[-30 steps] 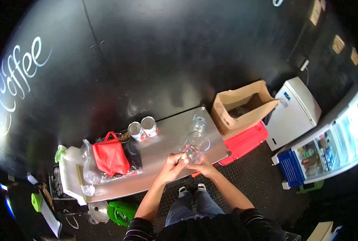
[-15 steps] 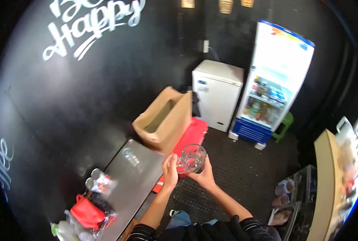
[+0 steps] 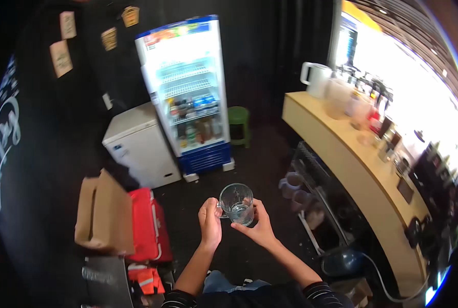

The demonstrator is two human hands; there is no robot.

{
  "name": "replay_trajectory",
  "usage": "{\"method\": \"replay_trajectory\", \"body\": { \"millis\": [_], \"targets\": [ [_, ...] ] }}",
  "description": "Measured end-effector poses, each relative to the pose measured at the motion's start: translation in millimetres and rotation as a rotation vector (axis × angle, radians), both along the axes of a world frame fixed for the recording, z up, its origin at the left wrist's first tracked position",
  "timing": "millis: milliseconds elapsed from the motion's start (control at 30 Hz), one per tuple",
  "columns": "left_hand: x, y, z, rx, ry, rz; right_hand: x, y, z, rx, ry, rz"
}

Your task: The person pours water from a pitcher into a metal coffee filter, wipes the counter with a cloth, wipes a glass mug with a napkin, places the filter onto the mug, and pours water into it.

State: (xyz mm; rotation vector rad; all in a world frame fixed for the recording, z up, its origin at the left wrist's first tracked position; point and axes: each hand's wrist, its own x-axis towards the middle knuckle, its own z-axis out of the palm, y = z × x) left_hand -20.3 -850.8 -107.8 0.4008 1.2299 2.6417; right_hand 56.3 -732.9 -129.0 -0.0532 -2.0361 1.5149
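Observation:
A clear glass mug [image 3: 236, 204] is held up in front of the body, its round mouth tilted toward the camera. My left hand [image 3: 210, 222] pinches the mug's handle on the left side. Around the right side and lower wall of the glass, my right hand [image 3: 259, 224] is wrapped, thumb near the base. Both hands are over the dark floor, away from any surface.
At the left are a cardboard box [image 3: 117, 213], a red cooler [image 3: 148, 226] and a metal table [image 3: 106, 280]. Ahead stand a white freezer [image 3: 144, 149], a lit display fridge [image 3: 188, 92] and a green stool [image 3: 238, 123]. A wooden counter [image 3: 342, 154] with a white pitcher [image 3: 319, 79] curves along the right.
The view has swung right, from the metal table with cans and a red bag toward the fridge and counter. Both hands still hold the glass mug, now clear of the table.

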Motion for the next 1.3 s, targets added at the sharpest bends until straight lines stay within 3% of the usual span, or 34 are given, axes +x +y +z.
{"method": "replay_trajectory", "body": {
  "millis": [267, 467, 733, 867, 1067, 1300],
  "targets": [
    [-19.0, 160.5, -5.1, -0.004, -0.015, -0.438, 29.0, 114.2, -7.7, -0.030, 0.010, -0.416],
    [-60.2, 262.0, -4.8, 0.013, 0.035, -0.748, 2.0, 188.2, -25.8, -0.067, 0.061, -0.619],
    [-73.8, 383.9, -11.6, -0.003, 0.032, -0.975, 9.0, 258.3, -25.5, -0.125, -0.092, -0.899],
    [-45.1, 446.9, -18.1, -0.019, 0.002, -1.067, 46.9, 302.0, -27.2, -0.189, -0.102, -0.928],
    [15.9, 541.8, -14.1, -0.006, 0.024, -1.000, 119.8, 390.4, -32.6, -0.259, -0.008, -0.924],
    [85.9, 646.5, 2.3, -0.029, 0.109, -1.036, 195.9, 483.3, -13.6, -0.266, 0.111, -1.088]
  ]
}}
